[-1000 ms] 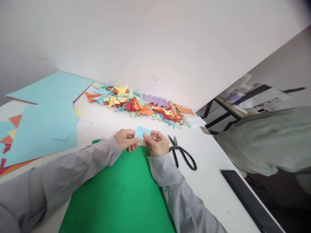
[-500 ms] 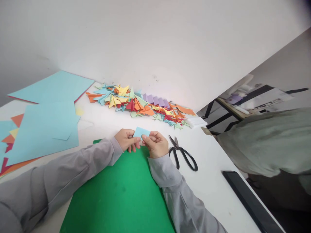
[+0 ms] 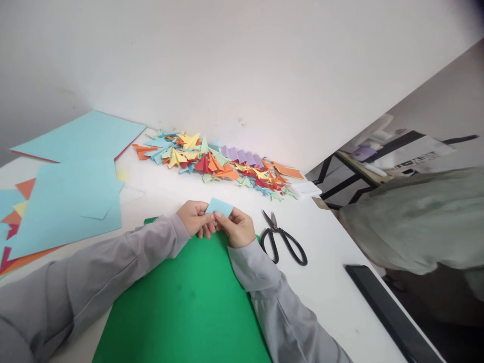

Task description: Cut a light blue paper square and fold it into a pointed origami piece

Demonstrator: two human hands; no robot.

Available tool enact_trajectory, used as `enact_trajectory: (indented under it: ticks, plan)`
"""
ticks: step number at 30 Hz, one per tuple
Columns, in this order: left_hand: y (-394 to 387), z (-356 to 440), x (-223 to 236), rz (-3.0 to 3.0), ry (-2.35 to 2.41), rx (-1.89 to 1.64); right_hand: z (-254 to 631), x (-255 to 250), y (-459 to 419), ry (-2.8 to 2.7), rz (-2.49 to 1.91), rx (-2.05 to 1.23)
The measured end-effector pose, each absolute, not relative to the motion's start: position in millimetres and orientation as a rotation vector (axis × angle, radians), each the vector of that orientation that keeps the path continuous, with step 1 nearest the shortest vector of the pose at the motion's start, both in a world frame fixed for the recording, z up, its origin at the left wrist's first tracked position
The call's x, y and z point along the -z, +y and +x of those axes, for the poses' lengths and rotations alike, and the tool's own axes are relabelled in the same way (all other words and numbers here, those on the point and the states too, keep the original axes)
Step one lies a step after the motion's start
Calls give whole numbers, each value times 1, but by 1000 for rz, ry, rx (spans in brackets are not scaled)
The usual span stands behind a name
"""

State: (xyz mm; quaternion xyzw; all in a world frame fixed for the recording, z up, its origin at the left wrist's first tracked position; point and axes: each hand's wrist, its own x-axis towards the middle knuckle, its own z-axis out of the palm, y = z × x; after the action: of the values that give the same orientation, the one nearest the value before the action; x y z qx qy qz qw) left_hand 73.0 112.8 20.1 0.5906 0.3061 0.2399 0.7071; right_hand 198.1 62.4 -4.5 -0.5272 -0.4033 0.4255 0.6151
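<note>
The right hand (image 3: 239,227) has slid left, bringing its thumb right beside that of the left hand (image 3: 193,218); both pinch the small light-blue paper (image 3: 221,205) at the green sheet's (image 3: 181,297) far end, seemingly working its near edge.

Scissors (image 3: 276,230) lie right of the right hand (image 3: 240,228).
</note>
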Motion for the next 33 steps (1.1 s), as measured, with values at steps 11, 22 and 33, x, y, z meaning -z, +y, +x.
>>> enact_trajectory:
  ticks: [11, 22, 33]
  plan:
    - [114, 72, -20, 1279, 564, -404, 205, -4, 62, -799, -1171, -1273]
    - [122, 70, -21, 1082, 551, -403, 207, -5, 63, -746, -1126, -1215]
    - [118, 74, -13, 1241, 569, -523, 205, -5, 63, -763, -1144, -1171]
